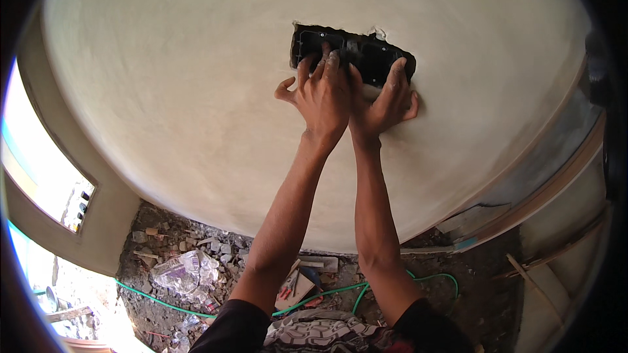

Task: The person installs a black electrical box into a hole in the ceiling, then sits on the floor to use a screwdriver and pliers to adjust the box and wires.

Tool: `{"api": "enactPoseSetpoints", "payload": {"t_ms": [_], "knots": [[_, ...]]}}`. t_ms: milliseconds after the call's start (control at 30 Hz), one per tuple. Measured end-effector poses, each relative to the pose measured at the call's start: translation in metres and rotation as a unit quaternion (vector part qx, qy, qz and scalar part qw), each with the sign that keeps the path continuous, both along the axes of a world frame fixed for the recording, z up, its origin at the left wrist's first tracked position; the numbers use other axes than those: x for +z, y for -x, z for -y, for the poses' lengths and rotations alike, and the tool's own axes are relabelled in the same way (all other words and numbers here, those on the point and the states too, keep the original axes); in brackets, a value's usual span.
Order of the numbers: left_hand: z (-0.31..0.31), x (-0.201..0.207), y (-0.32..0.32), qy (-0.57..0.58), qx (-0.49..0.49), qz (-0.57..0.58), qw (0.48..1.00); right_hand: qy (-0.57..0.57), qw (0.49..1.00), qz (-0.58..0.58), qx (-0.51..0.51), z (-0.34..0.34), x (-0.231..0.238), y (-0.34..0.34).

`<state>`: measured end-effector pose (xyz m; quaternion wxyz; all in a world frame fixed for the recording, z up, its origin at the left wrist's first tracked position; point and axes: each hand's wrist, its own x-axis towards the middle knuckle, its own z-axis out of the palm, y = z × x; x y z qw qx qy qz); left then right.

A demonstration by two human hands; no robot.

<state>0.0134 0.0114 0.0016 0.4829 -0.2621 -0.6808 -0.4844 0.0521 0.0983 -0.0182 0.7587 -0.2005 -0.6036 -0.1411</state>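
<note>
Two black electrical boxes sit side by side in a rough rectangular cutout in the plastered wall. My left hand (322, 95) reaches the left electrical box (307, 42), its fingers apart and bent, with some fingertips inside the box and one finger out on the plaster. At the right electrical box (373, 62), my right hand (381, 106) has its thumb and a finger spread across the lower part, the other fingers against the wall below. Both hands press rather than close around anything. Their wrists are close together, and they hide the lower edges of both boxes.
The pale plastered wall (216, 104) fills most of the view. Below lie rubble, a crumpled plastic sheet (186, 271), a green hose (307, 300) and red-handled tools (286, 289). A bright window opening (46, 163) is at left; wooden strips (536, 287) lean at lower right.
</note>
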Motion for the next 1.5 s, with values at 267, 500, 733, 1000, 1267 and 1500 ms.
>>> {"api": "enactPoseSetpoints", "payload": {"t_ms": [267, 500, 733, 1000, 1267, 1500], "knots": [[0.006, 0.002, 0.001, 0.019, 0.025, -0.017, 0.999, -0.007, 1.0, -0.018, 0.0, 0.005, 0.004, -0.001], [0.009, 0.004, 0.005, 0.028, 0.036, -0.026, 0.999, 0.008, 1.0, -0.019, 0.003, 0.002, 0.002, 0.001], [0.009, 0.006, 0.012, 0.018, 0.009, -0.047, 0.999, 0.003, 1.0, -0.021, 0.009, 0.001, 0.004, 0.001], [0.012, 0.01, 0.006, 0.046, 0.016, 0.006, 0.999, 0.013, 1.0, -0.026, 0.004, 0.003, 0.003, 0.001], [0.008, 0.013, 0.002, 0.038, 0.023, 0.033, 0.999, 0.025, 0.999, -0.031, 0.02, 0.006, 0.002, 0.002], [0.007, 0.011, 0.002, 0.045, 0.016, 0.031, 0.998, 0.029, 0.999, -0.024, 0.039, 0.009, 0.001, -0.001]]}}
